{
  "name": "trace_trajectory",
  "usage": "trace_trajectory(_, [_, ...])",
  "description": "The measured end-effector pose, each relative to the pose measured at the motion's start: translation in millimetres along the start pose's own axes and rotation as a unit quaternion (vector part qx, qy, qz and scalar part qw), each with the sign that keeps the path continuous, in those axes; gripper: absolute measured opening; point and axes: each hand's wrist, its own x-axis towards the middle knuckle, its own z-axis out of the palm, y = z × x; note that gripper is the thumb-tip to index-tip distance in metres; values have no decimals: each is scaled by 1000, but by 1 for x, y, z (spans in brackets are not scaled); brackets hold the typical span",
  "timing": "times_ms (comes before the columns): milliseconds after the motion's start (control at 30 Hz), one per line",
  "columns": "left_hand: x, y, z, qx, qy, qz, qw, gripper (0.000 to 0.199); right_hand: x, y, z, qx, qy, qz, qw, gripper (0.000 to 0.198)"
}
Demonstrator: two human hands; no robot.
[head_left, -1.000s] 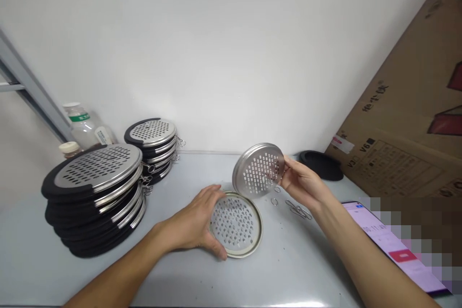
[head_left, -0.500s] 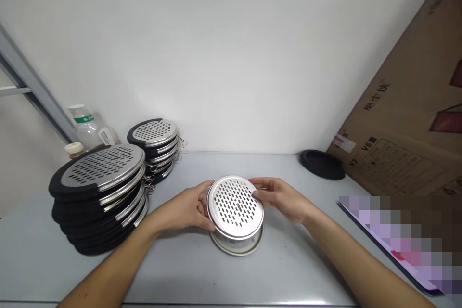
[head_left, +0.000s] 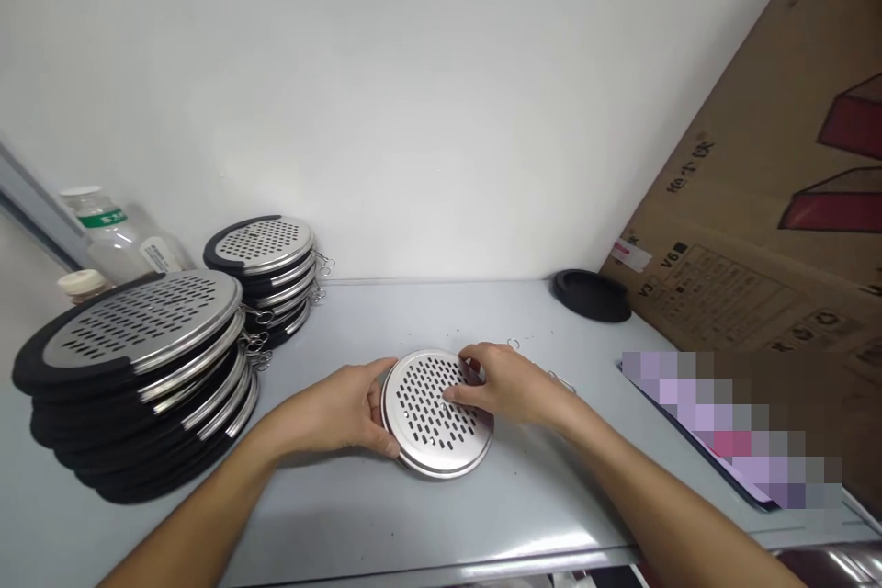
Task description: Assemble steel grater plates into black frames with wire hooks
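Note:
A round, silvery metal plate with rows of slots (head_left: 422, 418) lies low over the table in front of me, a second metal rim showing just under its edge. My left hand (head_left: 341, 409) grips its left side, thumb at the lower edge and fingers round the far side. From the right, my right hand (head_left: 514, 381) pinches the plate, with the thumb on the slotted face and the fingertips over the upper right edge. Whatever lies beneath the plate is hidden. Partly behind my right wrist is a wire clip (head_left: 563, 382). Another small wire loop (head_left: 513, 344) is beyond that hand.
At left stand a large front stack (head_left: 138, 386) and a smaller rear stack (head_left: 265, 271) of black-edged slotted discs with wire clips. Bottles (head_left: 114, 234) stand behind them. A black round piece (head_left: 593, 296), a cardboard box (head_left: 744, 230) and a blurred flat item (head_left: 695, 423) are at right.
The slotted plate has come down onto the rim beneath, closing the clear gap between them. My right thumb has moved further onto its face. The camera view has shifted right.

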Motion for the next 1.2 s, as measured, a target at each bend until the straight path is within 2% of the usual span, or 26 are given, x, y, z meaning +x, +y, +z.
trace_trajectory(167, [-4, 0, -6, 42, 12, -7, 999, 83, -1, -9, 6, -23, 12, -8, 1000, 40])
trace_trajectory(400, [-5, -12, -16, 161, 46, -54, 984, 96, -2, -12, 19, -52, 24, -2, 998, 42])
trace_trajectory(567, [-6, -13, -16, 126, 22, -64, 990, 96, -4, -10, 25, -54, 17, -8, 998, 46])
trace_trajectory(767, [-8, -9, -16, 163, 31, -38, 985, 94, -11, -8, 17, -24, -31, -34, 999, 81])
trace_trajectory(867, [-5, -12, -14, 208, 95, -32, 973, 90, -14, -3, 11, -4, -74, -71, 995, 99])
trace_trajectory(967, [-2, -15, -10, 271, 148, 18, 951, 75, -15, 4, 10, 4, -94, -107, 990, 113])
trace_trajectory(1067, [-2, -18, -7, 319, 116, 52, 939, 81, -13, 8, 13, 4, -109, -121, 987, 121])
trace_trajectory(1200, [-2, -22, -7, 331, 64, 53, 940, 95, -9, 8, 14, 19, -117, -130, 984, 121])
